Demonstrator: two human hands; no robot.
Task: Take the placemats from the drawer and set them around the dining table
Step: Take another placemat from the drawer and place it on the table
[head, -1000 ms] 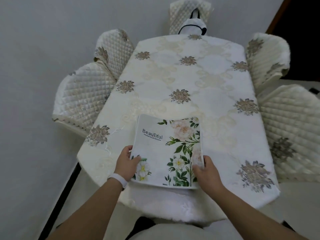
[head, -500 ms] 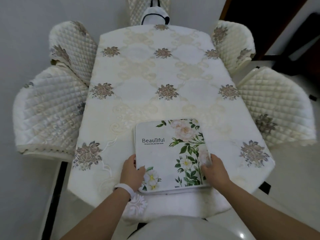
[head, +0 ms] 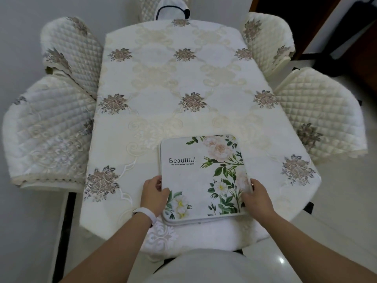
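Observation:
A stack of white square placemats (head: 202, 176), printed with flowers and the word "Beautiful", lies flat at the near end of the dining table (head: 183, 82), which is covered by a cream embroidered cloth. My left hand (head: 154, 194), with a white band on its wrist, grips the stack's near left edge. On the near right edge my right hand (head: 256, 196) holds the same stack, thumb on top. The layered edges of the mats show at the front of the stack.
Quilted cream chairs stand around the table: two on the left (head: 49, 127), two on the right (head: 318, 113), and one at the far end (head: 173, 7). A dark doorway (head: 295, 9) opens at the back right. A chair seat (head: 204, 233) lies just below the stack.
The view has shifted so the table sits more centred and closer. The stack has settled flat on the table's near end, with both hands still on its near edges.

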